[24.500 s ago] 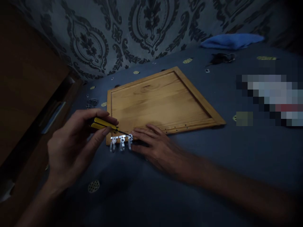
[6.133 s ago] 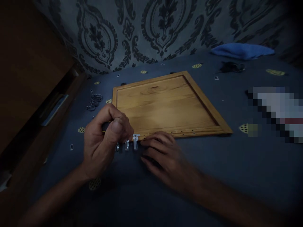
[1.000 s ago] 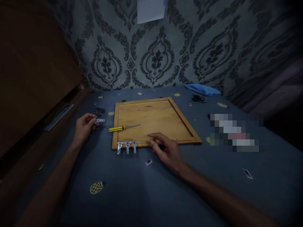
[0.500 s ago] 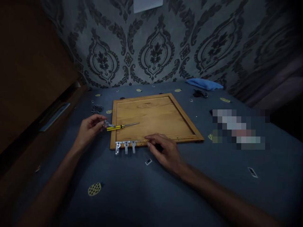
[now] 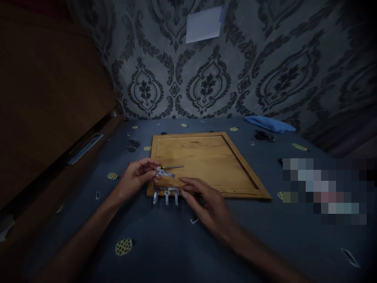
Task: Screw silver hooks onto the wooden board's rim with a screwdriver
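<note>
My left hand pinches a silver metal hinge above the left side of a framed wooden panel. Behind the hinge, a screwdriver lies on the panel, its yellow-and-black handle mostly hidden by my fingers. Along the panel's near edge sit three metal hinges, their arms sticking out toward me. My right hand is at that same edge, just right of the hinges. Its thumb and forefinger are apart, close to the rightmost hinge; whether they touch it I cannot tell.
The panel rests on a dark blue patterned cloth. Small dark metal pieces lie to the left. At the back right are a blue cloth and a black bundle. Wooden furniture stands along the left side; a pixelated object lies right.
My left hand has carried the hinge rightward over the panel, now covering the screwdriver's handle. My right hand has come closer to the rightmost mounted hinge. The camera view has tilted up and shifted left.
</note>
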Demonstrator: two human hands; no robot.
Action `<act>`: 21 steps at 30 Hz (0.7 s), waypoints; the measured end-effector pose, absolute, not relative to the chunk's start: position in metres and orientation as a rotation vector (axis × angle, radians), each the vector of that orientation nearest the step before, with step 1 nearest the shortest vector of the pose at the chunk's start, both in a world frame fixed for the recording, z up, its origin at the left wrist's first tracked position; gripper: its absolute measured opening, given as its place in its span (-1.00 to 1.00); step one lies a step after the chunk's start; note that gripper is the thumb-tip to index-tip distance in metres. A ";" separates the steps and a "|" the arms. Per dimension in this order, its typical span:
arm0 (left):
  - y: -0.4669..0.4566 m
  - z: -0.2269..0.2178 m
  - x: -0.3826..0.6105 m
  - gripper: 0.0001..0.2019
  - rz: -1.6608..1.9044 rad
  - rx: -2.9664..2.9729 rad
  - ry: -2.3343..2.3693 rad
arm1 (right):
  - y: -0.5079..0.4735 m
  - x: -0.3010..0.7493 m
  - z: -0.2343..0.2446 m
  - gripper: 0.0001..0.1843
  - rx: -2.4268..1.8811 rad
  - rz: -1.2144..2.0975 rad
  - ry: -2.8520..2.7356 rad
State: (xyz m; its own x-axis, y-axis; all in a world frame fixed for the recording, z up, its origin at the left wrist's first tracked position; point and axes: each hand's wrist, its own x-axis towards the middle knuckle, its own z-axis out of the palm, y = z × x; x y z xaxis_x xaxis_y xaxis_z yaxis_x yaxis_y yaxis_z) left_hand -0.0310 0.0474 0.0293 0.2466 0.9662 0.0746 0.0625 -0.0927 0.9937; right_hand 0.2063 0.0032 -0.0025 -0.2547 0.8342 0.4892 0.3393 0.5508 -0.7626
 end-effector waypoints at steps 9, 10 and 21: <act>0.033 0.035 -0.021 -0.73 0.957 1.369 0.898 | -0.006 0.192 0.011 -0.74 -0.912 1.104 -1.554; 0.033 0.035 -0.020 -0.74 0.956 1.361 0.889 | -0.007 0.193 0.010 -0.73 -0.922 1.135 -1.526; 0.029 0.033 -0.014 -0.75 0.938 1.318 0.842 | -0.007 0.198 0.004 -0.69 -0.929 1.303 -1.405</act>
